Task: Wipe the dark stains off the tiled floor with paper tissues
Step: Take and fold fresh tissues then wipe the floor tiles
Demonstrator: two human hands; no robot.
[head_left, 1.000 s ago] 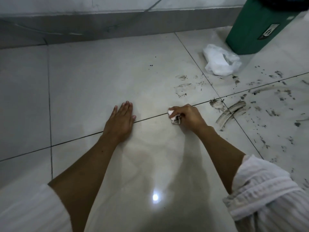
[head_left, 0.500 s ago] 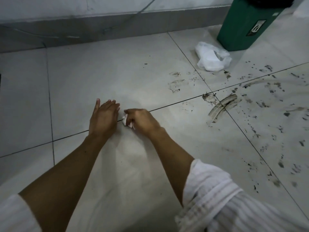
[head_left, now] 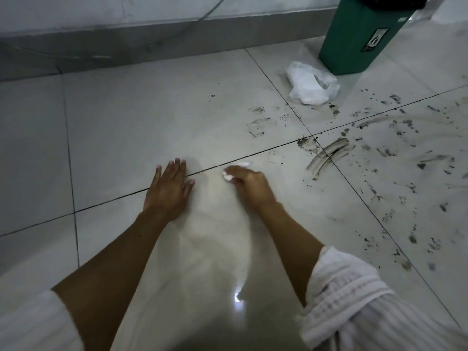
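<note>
- Pressing flat on the tiled floor [head_left: 131, 117]: left hand [head_left: 169, 189], palm down, fingers [head_left: 177, 165] straight and close together, fingertips reaching just past a grout line [head_left: 253, 154].
- Right hand [head_left: 249, 184], knuckles up, fingers curled round a small wad of paper tissue [head_left: 228, 176]; white bits of it show at the fingertips and one more bit pokes out behind the hand, near the grout line. Wad is down on the floor, just on the near side of that line.
- Hands near each other, w/ a pale patch of tile between them; not touching.
- Dark stains [head_left: 326, 158]: heavy curved smear at the tile junction to the right of the right hand, plus scattered specks and streaks across the right-hand tiles. Lighter smudges [head_left: 257, 126] on the far tile, beyond the right hand. Tissue is well apart from the heavy smear.
- White plastic bag [head_left: 312, 84], crumpled, lies on the floor further off, just beside a green bin [head_left: 354, 39] at top right.
- Grey skirting [head_left: 126, 46] runs along the far wall.
- White sleeves [head_left: 354, 300] pushed up on both forearms.
- Bright light spot [head_left: 238, 298] reflected on the near tile.
</note>
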